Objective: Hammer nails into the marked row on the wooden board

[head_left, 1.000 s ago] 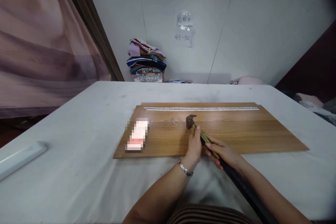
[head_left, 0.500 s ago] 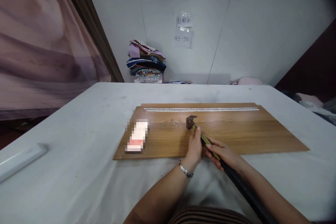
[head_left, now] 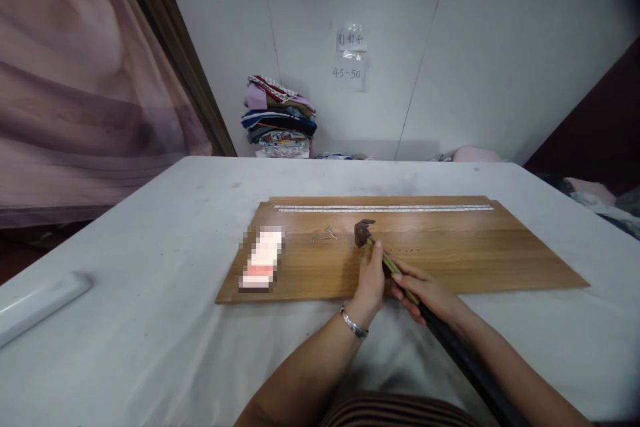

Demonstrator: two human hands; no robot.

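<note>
A long white object (head_left: 43, 307) lies on the counter (head_left: 150, 247) at 8 o'clock. A pixelated item (head_left: 265, 250) sits near the 9 o'clock end of the wooden board (head_left: 490, 253), then loose nails (head_left: 331, 233). The left hand (head_left: 371, 278), with a bracelet (head_left: 354, 322), lies against the hammer (head_left: 391, 267) near its head; most fingers are hidden, so I cannot tell that grip. The hammer slants over the board, head toward 11 o'clock. White strips (head_left: 385, 207) run at 12. The right hand (head_left: 425, 288) has its grip wrapped around the handle, toward 5.
</note>
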